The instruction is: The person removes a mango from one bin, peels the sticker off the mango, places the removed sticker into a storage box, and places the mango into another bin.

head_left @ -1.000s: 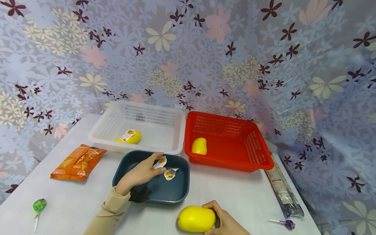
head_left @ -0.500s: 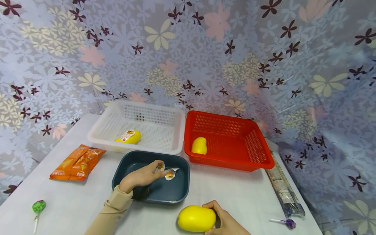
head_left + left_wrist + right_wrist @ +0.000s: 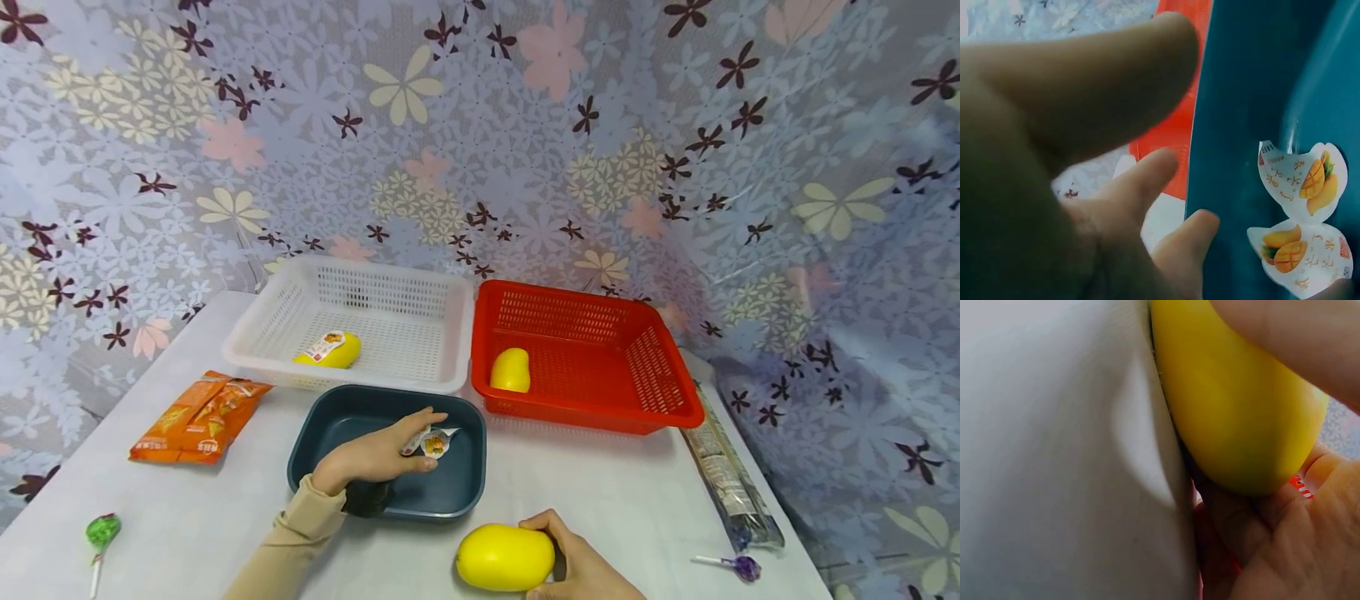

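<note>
The left hand (image 3: 378, 454) reaches over the rectangular dark blue tray (image 3: 467, 483) in the lower middle of the head frame, its thumb and forefinger straight and spread. Two white, leaf-shaped labels with printed mangoes (image 3: 1322, 181) lie in the tray's right half, directly below and between these fingers; in the left wrist view one fingertip meets the lower label's edge, and no pinch is visible. Clearly this hand is nearer to them. Lower right, the right hand (image 3: 583, 568) grasps the smooth, yellow, oval mango (image 3: 501, 557) by its right end, while the long axis runs left to right along the white table (image 3: 600, 483).
</note>
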The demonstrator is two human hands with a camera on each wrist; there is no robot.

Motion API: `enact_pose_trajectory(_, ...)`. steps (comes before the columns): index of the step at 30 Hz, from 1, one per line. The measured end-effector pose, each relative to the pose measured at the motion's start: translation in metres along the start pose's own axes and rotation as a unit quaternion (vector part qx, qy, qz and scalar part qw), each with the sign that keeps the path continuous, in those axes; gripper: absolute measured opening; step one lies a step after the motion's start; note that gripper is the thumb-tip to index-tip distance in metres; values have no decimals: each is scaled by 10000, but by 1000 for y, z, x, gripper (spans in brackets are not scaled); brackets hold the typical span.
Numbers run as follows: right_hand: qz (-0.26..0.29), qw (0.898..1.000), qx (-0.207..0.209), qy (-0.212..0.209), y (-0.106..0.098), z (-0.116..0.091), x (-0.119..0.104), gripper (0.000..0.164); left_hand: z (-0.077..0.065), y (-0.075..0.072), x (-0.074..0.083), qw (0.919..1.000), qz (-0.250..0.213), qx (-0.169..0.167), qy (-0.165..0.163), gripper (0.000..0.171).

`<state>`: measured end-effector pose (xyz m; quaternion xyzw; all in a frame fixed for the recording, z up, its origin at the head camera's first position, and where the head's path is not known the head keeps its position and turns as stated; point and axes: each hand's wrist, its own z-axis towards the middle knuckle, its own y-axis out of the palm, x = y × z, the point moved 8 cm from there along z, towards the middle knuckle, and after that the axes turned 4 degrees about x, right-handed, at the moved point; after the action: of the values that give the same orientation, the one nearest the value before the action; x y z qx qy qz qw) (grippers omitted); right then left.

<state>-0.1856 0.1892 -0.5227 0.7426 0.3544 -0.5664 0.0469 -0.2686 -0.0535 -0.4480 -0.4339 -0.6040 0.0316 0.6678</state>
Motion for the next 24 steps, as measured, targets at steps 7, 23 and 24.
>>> enact_pose_trajectory(7, 65, 10000, -38, -2, 0, 0, -1, 63, -8, -2, 18, 9993, 305, 149, 176, 63)
enact_pose_trajectory(23, 417, 9990, 188, 19, -2, 2, 5, 62, 4, 9, 56, 9899, -502, 1307, 239, 75)
enact_pose_trajectory(24, 541, 9984, 177, 5, -2, 2, 5, 62, 8, 13, 57, 9894, -532, 1330, 237, 76)
